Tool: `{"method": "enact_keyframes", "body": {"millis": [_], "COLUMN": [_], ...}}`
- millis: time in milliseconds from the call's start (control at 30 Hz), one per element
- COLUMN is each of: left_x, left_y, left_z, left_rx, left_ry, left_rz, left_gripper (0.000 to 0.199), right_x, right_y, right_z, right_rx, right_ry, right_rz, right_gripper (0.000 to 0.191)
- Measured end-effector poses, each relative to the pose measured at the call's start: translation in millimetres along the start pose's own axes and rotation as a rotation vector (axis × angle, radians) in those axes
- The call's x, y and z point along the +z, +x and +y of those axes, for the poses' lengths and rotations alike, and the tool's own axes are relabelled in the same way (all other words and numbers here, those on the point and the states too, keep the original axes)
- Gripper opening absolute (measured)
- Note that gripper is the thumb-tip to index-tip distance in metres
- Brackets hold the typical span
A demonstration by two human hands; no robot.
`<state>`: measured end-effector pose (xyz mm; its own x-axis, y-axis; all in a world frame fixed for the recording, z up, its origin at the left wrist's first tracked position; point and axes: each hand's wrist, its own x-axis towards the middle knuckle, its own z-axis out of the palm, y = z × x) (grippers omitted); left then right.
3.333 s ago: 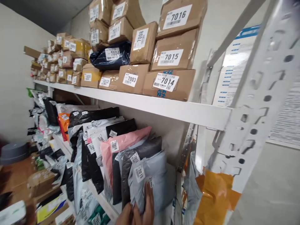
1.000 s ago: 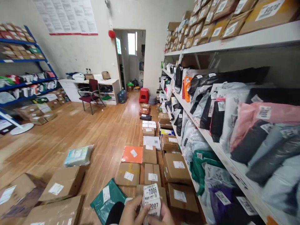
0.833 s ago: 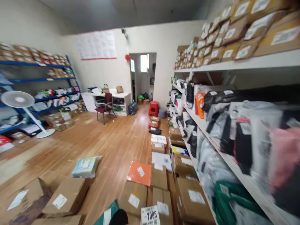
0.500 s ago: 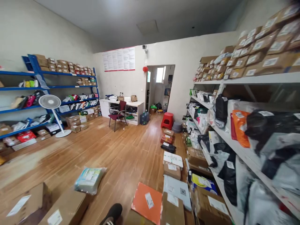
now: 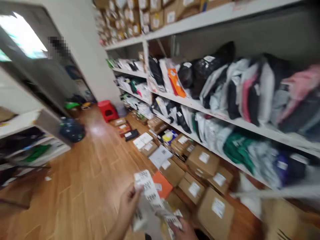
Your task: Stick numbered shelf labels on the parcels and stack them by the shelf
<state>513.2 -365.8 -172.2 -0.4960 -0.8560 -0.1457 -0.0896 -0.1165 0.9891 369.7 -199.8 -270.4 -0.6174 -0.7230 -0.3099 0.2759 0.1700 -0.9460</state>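
A long white strip of printed labels (image 5: pixel 150 191) hangs between my two hands at the bottom centre of the head view. My left hand (image 5: pixel 130 200) pinches its upper part, near black printed numbers. Lower and to the right, my right hand (image 5: pixel 184 230) is closed on the other end, partly cut off by the frame edge. The strip curls and folds between them, and motion blurs its lower part. Just behind it an orange flat parcel (image 5: pixel 162 185) lies on the floor.
Labelled cardboard boxes (image 5: pixel 203 160) line the floor below white shelves (image 5: pixel 215 115) full of bagged parcels. A red stool (image 5: pixel 107 111) stands near the doorway, and large water bottles (image 5: pixel 72 130) are beside the white desk (image 5: pixel 22 128) at left.
The view has swung right and down toward the shelves. Both hands and the label strip have come into view; the fan and blue shelves have left it.
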Motion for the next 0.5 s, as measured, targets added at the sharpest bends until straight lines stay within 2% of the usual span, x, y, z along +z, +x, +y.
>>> {"method": "enact_keyframes", "body": {"millis": [67, 167, 267, 333, 433, 500], "left_x": [-15.0, -28.2, -29.2, -23.1, -8.0, 2.3], "left_y": [27.1, 64.3, 84.4, 86.6, 76.8, 64.0], "left_z": [8.1, 14.2, 13.6, 7.3, -10.7, -25.8], "left_rx": [-0.134, -0.294, -0.330, -0.306, -0.297, -0.294], "left_ry": [-0.133, -0.235, -0.189, -0.112, 0.017, 0.102], "left_rz": [0.051, 0.107, 0.086, -0.019, -0.344, -0.617], "left_gripper": [0.053, 0.059, 0.053, 0.050, 0.049, 0.049], "right_x": [1.7, 8.4, 16.3, 20.0, 27.8, 36.7], "right_y": [-6.9, -3.0, -1.9, -9.2, -24.3, -29.2], "right_z": [2.9, 1.3, 0.1, 1.7, 7.6, 13.8], "right_rx": [0.026, 0.031, 0.010, -0.003, -0.076, -0.191], "right_ry": [-0.052, -0.070, -0.082, -0.152, -0.220, -0.140], "right_rz": [0.011, 0.044, 0.108, 0.098, 0.125, 0.233], "right_gripper": [0.039, 0.046, 0.042, 0.033, 0.022, 0.043]}}
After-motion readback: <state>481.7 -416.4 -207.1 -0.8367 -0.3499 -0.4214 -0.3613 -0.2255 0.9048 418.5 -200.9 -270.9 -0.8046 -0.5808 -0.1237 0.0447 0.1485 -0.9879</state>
